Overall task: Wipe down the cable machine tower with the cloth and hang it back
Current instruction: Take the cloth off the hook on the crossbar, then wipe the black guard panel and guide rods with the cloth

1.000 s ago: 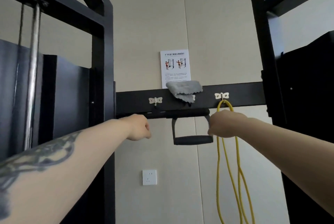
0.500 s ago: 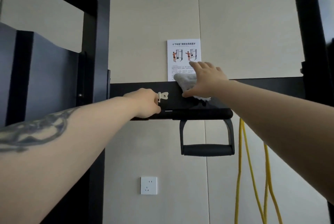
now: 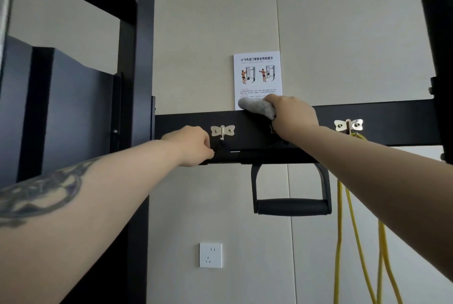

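right hand (image 3: pixel 293 115) grips fuzzy grey cloth (image 3: pixel 256 107) atop matte crossbar (image 3: pixel 382 120).

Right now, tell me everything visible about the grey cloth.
The cloth is light grey and looks soft and fuzzy, like microfibre. It is bunched into a roll on the top edge of the black crossbar, in front of the poster's lower edge. The right hand grips its right end with curled fingers; its left end sticks out free. Nothing else touches it.

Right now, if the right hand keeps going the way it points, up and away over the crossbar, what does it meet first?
Probably the safety poster on the wall, just behind the grey cloth the right hand grips atop the crossbar; depth is unclear.
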Motion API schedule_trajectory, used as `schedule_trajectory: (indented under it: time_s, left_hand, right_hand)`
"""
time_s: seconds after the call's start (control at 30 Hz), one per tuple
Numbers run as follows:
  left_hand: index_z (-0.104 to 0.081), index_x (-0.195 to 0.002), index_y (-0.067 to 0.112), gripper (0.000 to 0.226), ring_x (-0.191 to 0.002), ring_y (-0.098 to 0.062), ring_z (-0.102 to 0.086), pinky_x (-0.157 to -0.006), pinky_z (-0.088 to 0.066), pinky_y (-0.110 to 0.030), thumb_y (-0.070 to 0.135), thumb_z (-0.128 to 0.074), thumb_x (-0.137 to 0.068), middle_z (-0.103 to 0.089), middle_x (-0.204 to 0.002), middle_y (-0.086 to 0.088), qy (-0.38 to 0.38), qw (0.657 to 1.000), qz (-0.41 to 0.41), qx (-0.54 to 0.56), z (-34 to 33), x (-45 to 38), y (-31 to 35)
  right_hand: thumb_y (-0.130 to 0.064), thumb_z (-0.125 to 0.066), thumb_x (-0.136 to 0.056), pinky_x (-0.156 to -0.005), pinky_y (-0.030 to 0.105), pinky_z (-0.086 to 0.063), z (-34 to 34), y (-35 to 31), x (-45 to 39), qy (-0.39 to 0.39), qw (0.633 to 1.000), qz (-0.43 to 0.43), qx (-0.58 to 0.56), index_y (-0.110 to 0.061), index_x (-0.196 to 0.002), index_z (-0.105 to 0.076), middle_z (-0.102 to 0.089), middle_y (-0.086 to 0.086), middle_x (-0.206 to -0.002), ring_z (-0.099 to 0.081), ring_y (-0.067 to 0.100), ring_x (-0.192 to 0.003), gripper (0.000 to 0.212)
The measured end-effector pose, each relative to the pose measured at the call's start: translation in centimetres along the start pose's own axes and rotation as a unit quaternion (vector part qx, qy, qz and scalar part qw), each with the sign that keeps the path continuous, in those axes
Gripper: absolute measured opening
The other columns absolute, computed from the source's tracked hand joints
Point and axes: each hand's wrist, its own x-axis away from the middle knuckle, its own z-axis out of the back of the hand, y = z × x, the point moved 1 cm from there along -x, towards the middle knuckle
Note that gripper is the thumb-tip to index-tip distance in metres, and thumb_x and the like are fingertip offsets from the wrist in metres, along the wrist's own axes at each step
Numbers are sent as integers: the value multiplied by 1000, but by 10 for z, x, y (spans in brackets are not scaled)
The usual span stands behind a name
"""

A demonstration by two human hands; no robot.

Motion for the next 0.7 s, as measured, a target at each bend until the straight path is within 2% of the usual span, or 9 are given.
schedule_trajectory:
  time_s: [0.13, 0.27, 0.33, 0.4, 0.5, 0.6, 0.7]
  left_hand:
    - [-68, -103, 26, 18, -95, -19, -62, -87, -54, -36, 36, -58, -91, -65, -105, 3, -30, 999, 11, 25, -11, 17, -13]
    - [-66, -107, 29, 20, -100, -17, -61, -89, -52, -33, 36, -56, -91, -65, -112, 7, -56, 997, 31, 45, -45, 56, -42]
    - [-66, -109, 27, 23, -102, -18, -61, -88, -52, -34, 35, -54, -92, -65, -114, 6, -78, 995, 50, 46, -66, 87, -62]
    - [-67, -110, 24, 25, -102, -19, -62, -87, -53, -34, 35, -54, -92, -66, -114, 4, -106, 990, 84, 43, -80, 123, -81]
    - [-67, -113, 22, 27, -102, -21, -62, -84, -53, -34, 36, -54, -94, -65, -116, 2, -126, 980, 150, 29, -83, 180, -117]
    - [-67, -111, 20, 27, -100, -22, -63, -79, -53, -33, 36, -52, -95, -67, -112, 0, -107, 967, 232, 9, -76, 238, -152]
    - [-66, -113, 17, 28, -103, -24, -62, -85, -53, -35, 34, -51, -96, -66, -113, -2, -92, 943, 320, -12, -64, 296, -173]
  right_hand:
    - [-7, -46, -84, -62, 30, -33, 12, -25, 30, 23, 997, 15, -75, -23, -118, -53, -64, 2, -106, -49, 24, -81, 38]
    - [-9, -52, -85, -61, 32, -39, 8, -61, 71, 38, 986, 11, -159, -28, -122, -52, -64, 2, -90, -50, 23, -76, 42]
    - [-8, -55, -83, -59, 31, -39, -2, -86, 97, 21, 977, 19, -214, -29, -123, -52, -62, 2, -85, -51, 24, -74, 46]
    - [-7, -57, -82, -58, 32, -39, -15, -106, 124, -29, 963, 11, -269, -30, -123, -52, -58, 2, -81, -51, 25, -72, 47]
    - [-10, -55, -81, -61, 40, -48, -43, -137, 167, -119, 933, -8, -338, -25, -119, -55, -57, 3, -75, -57, 33, -70, 42]
    - [-2, -56, -85, -58, 43, -50, -66, -176, 205, -216, 883, -17, -416, -11, -114, -58, -60, 8, -67, -57, 32, -60, 31]
    - [1, -56, -87, -54, 38, -47, -71, -217, 237, -270, 836, 10, -477, -5, -111, -59, -59, 7, -67, -55, 30, -58, 25]
